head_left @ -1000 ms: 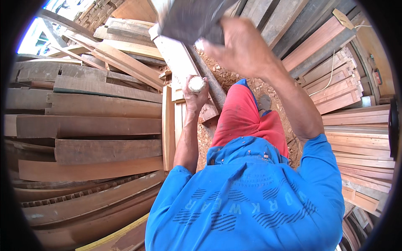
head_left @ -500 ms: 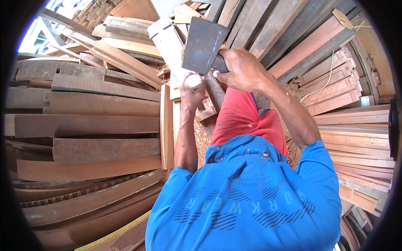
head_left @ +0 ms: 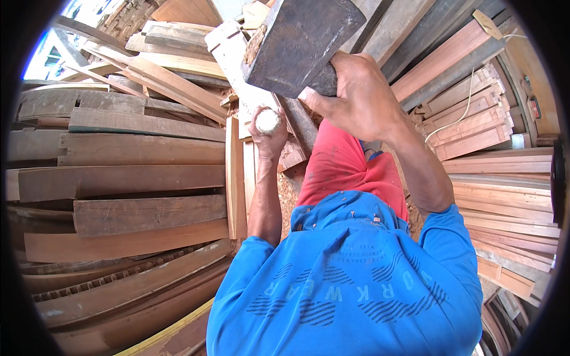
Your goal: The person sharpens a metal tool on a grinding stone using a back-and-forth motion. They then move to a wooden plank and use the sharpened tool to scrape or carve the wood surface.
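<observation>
My right hand (head_left: 359,95) is wrapped round the short handle of a dark, block-headed mallet (head_left: 303,47), raised close to the camera. The mallet's face looks worn, with a rough brown patch at its left edge. My left hand (head_left: 272,141) is closed round an upright chisel (head_left: 268,121), of which only the round, whitish handle end shows. The blade is hidden below the fist. Under and beyond this hand lies a pale, brightly lit length of wood (head_left: 228,52). The mallet is apart from the handle, up and to its right.
Stacked dark boards (head_left: 148,181) fill the left side. Long beams (head_left: 409,29) lie at the upper right, with bundled wooden strips (head_left: 504,199) below them. A white cord (head_left: 463,113) trails over timber pieces. Wood shavings (head_left: 290,199) cover the ground beside my red-clad leg.
The mallet has risen toward the camera and shifted right with my right hand. My left hand stays about where it was, and its chisel handle end now shows clearly.
</observation>
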Demonstrator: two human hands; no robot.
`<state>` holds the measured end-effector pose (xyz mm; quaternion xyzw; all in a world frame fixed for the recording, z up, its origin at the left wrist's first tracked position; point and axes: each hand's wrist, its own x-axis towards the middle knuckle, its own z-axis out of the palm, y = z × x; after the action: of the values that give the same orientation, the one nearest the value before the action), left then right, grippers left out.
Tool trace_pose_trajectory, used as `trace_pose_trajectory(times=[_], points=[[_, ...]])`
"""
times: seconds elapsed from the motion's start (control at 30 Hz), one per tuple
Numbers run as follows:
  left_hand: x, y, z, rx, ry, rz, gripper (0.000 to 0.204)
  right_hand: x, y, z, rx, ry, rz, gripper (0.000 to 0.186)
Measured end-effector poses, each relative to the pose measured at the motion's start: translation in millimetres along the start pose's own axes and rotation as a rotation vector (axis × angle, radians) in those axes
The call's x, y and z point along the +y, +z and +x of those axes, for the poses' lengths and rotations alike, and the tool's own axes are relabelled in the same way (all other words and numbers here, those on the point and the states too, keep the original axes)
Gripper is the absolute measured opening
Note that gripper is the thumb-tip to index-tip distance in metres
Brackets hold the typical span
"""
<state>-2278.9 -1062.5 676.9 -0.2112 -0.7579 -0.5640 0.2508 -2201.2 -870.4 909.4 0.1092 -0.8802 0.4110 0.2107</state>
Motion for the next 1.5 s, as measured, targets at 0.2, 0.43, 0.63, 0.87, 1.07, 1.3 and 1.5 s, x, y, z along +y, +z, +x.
trace_pose_trajectory(times=[0.2, 0.43, 0.63, 0.87, 1.07, 1.3, 1.5], points=[[31.3, -0.6, -5.3, -0.191, 0.012, -0.095, 0.05, 59.1, 55.3, -27.4, -0.407, 0.043, -0.505, 0.026], [16.7, 9.2, -0.8, -0.044, -0.125, -0.177, 0.021, 4.9, 18.4, 20.2, -0.06, -0.101, -0.318, 0.033], [16.7, 4.3, 5.9, -0.122, -0.26, -0.204, 0.018, 23.4, 37.5, 31.8, -0.26, 0.101, -0.508, 0.027], [14.4, 10.8, 22.4, -0.164, -0.246, -0.32, 0.022, 37.1, 38.2, 3.7, -0.39, 0.186, -0.408, 0.046], [7.3, -0.2, 12.3, -0.108, -0.341, -0.183, 0.02, 3.1, 14.3, 19.1, -0.166, 0.131, -0.123, 0.035], [14.0, 6.0, -1.6, -0.052, -0.112, -0.159, 0.02, 29.2, 39.4, -1.2, -0.117, 0.007, -0.293, 0.034], [-16.6, 9.2, -23.8, -0.11, -0.077, -0.132, 0.035, 37.3, 55.7, -7.7, -0.359, 0.051, -0.477, 0.032]])
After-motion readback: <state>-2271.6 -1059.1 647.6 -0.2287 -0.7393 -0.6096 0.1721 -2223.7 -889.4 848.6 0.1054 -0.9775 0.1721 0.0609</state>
